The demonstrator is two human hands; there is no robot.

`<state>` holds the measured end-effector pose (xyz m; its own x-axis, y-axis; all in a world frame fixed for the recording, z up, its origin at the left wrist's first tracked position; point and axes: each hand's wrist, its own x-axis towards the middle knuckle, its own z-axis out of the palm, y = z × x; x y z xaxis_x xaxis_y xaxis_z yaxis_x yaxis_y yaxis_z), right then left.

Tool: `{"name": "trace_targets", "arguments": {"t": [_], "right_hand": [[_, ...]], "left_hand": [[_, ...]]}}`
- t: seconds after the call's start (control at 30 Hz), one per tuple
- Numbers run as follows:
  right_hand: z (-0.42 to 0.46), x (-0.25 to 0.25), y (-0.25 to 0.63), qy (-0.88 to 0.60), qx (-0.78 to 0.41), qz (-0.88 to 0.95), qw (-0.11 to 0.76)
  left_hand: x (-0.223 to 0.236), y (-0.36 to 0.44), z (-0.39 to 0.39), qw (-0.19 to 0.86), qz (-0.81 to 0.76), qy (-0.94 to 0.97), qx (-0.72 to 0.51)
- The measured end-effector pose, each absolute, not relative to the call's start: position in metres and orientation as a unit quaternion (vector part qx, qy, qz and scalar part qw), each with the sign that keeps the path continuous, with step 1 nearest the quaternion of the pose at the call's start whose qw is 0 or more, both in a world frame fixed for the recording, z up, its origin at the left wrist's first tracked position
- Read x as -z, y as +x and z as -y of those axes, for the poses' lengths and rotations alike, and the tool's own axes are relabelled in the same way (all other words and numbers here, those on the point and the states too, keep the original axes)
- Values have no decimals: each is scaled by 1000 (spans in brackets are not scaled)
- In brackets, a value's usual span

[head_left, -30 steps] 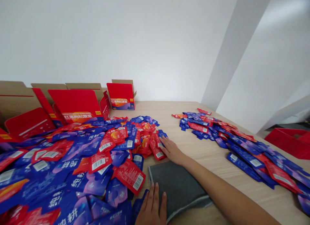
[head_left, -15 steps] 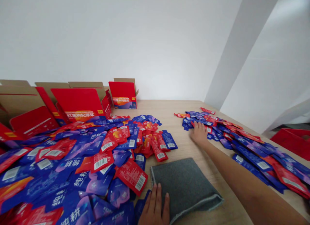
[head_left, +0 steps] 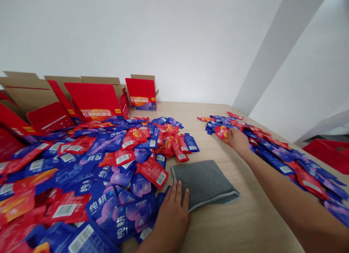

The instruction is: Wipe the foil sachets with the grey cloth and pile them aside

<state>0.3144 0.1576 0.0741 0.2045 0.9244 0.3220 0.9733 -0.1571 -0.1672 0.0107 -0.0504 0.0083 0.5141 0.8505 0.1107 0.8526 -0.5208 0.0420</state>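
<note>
A red pouch [head_left: 222, 133] with an orange print is pinched in my right hand [head_left: 237, 141], lifted at the near edge of the right-hand row of pouches [head_left: 275, 158]. My left hand [head_left: 174, 208] lies with outstretched fingers on the left edge of a folded grey cloth [head_left: 204, 184], beside the big heap of pouches. That heap [head_left: 109, 173] of red and blue pouches spreads over the left of the table. A red pouch with a barcode [head_left: 153, 172] lies just beyond my left fingertips.
Open red cartons [head_left: 92, 100] with brown flaps line the back left. Another red carton [head_left: 141, 95] stands against the white wall. Bare wood of the table [head_left: 196, 136] runs between the two groups of pouches. Beyond the right edge is a red container [head_left: 327, 153].
My right hand has picked up a red pouch from the right-hand row and moved slightly right. The left hand stays at the cloth. The view has tilted down a little.
</note>
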Motion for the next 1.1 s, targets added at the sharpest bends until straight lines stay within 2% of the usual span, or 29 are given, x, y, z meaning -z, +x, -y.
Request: {"name": "trace_targets", "arguments": {"t": [0.07,0.13,0.23,0.4,0.53,0.83,1.0,1.1], "right_hand": [[-138,-74,302,-736,-2,625,260],[-110,-66,283,-687,-128,632,335],[-59,-49,249,-580,-249,710,312],[5,-32,198,-462,-87,869,154],[15,-27,186,-415,-51,906,68],[-2,-19,242,-525,1,848,72],[-5,-41,239,-541,-14,839,53],[-15,-60,233,-591,-23,802,83]], "left_hand": [[-11,11,51,9,492,-869,56],[-13,11,51,8,490,-870,54],[-14,11,51,6,487,-872,56],[-14,10,53,23,487,-870,70],[-15,10,53,24,488,-870,64],[-17,11,52,14,487,-871,64],[-21,12,53,12,489,-871,52],[-23,12,53,3,492,-869,49]]}}
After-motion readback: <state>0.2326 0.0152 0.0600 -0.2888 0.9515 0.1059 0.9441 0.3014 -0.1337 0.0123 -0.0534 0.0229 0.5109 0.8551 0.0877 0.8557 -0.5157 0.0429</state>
